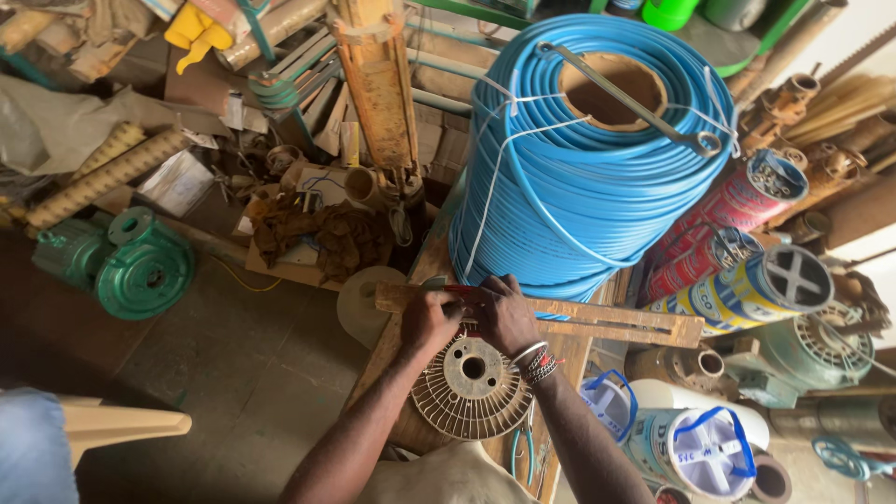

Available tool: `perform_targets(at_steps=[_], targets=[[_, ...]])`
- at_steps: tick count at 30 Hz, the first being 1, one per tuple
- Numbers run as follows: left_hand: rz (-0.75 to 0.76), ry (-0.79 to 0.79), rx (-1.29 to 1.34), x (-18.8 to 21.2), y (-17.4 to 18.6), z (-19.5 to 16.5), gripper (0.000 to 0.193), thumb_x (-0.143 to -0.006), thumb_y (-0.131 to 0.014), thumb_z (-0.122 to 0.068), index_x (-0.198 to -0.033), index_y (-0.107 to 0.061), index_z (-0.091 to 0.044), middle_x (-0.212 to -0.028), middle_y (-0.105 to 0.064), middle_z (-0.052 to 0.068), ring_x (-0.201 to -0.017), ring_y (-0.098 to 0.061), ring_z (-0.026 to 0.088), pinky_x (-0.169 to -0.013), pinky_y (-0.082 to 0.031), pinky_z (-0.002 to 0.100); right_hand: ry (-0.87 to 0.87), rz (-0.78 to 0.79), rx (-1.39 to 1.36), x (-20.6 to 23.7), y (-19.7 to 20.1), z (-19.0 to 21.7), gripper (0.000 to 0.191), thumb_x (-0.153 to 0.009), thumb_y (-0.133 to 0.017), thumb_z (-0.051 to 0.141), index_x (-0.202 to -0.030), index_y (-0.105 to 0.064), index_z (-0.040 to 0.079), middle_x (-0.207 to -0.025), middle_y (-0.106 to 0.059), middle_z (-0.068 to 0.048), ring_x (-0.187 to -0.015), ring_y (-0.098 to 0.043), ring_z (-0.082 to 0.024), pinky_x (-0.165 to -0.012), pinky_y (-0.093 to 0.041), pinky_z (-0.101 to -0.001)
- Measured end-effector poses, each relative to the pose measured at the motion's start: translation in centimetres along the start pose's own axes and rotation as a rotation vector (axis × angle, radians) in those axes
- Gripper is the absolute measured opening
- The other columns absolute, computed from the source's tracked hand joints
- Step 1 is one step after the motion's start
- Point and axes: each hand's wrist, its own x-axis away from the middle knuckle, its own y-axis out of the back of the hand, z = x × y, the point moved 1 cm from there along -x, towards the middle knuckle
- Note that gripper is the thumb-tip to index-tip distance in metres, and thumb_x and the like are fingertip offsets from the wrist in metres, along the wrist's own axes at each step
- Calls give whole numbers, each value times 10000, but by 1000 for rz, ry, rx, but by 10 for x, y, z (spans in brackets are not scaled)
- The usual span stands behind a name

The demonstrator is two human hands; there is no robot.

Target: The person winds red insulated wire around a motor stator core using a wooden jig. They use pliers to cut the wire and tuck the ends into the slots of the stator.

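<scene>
My left hand (427, 320) and my right hand (505, 313) are close together over a flat wooden strip (597, 322) lying across a wooden bench (569, 359). Both hands pinch a small red object (460, 290) at the strip's near edge; what it is stays unclear. Just below the hands sits a round slotted metal core with a centre hole (472, 385). My right wrist wears bangles and a thread band (536, 362). A large coil of blue tubing (588, 159) stands right behind the strip.
Green pump housing (145, 271) on the floor at left. Red and yellow wire spools (747, 261) lie right of the coil. White buckets with blue handles (695, 448) stand at lower right. A heap of scrap, rods and rags (308, 233) fills the back.
</scene>
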Motion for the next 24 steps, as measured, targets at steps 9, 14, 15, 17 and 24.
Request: perform_targets(at_steps=[9, 14, 15, 17, 24], targets=[[-178, 60, -17, 20, -4, 9, 138, -876, -741, -205, -938, -774, -86, -804, -770, 100, -680, -751, 243, -649, -590, 381, -54, -82, -177, -9, -37, -22, 68, -893, -762, 218, -929, -783, 164, -907, -728, -2, -838, -606, -165, -874, -447, -320], [-227, 27, 37, 24, -4, 12, 130, -858, -757, -189, -879, -759, -60, -763, -760, 122, -672, -746, 259, -658, -583, 386, 148, -121, -275, -3, -33, -19, 202, -804, -816, 204, -1003, -819, 167, -842, -755, 28, -786, -594, -158, -859, -425, -380], [-215, 26, 35, 24, -5, 13, 132, -856, -762, -190, -875, -758, -60, -753, -757, 127, -668, -743, 264, -659, -580, 388, 190, -111, -245, -4, -29, -17, 213, -812, -795, 189, -1023, -818, 170, -909, -762, 30, -829, -596, -157, -869, -428, -384], [-203, 15, 5, 23, -6, 17, 123, -863, -751, -183, -876, -740, -61, -733, -746, 136, -665, -740, 270, -651, -577, 392, 272, -93, -185, -6, -23, -10, 243, -828, -754, 159, -1063, -815, 177, -1045, -778, 34, -914, -601, -157, -890, -434, -391], [-175, -179, -200, 17, -23, 37, 124, -928, -685, -156, -980, -607, -75, -822, -681, 104, -681, -692, 243, -576, -561, 401, 84, 278, -141, -21, -15, -6, 440, -705, -801, 241, -1123, -776, 107, -1019, -660, -98, -1018, -503, -274, -886, -429, -437]])
